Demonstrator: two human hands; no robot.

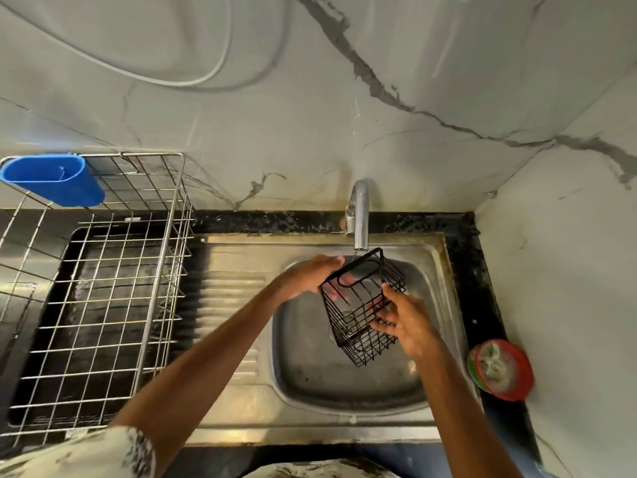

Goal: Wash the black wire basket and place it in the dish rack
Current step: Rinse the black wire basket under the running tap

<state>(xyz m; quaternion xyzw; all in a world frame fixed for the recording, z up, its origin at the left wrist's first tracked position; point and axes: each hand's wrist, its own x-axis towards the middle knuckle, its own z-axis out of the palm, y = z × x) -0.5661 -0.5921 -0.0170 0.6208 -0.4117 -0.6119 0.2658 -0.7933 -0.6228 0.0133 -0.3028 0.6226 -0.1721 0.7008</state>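
**Basket under the tap, rinse in hand, rack not yet used**

We hold the black wire basket (363,307) in both hands over the sink (327,377), tilted, open mouth up and toward the tap (358,215) so water can run through the mesh and drain into the bowl; a thin stream seems to come off the spout, too faint to confirm; left hand (310,274) has its fingers curled round the upper rim, fingertips showing through the wires; right hand (403,322) grips the lower side wall, fingers hooked into the mesh; a grip at each end lets us turn the basket under the flow; basket touches neither sink nor table (275,220); dish rack (103,305) stands well apart at the left, blue holder (51,179) clipped on its back rim; red-green tub (501,369) sits at the sink's right edge, contents unclear; our read: washing step under way, transfer left to the rack not yet done; wet wire may slip.
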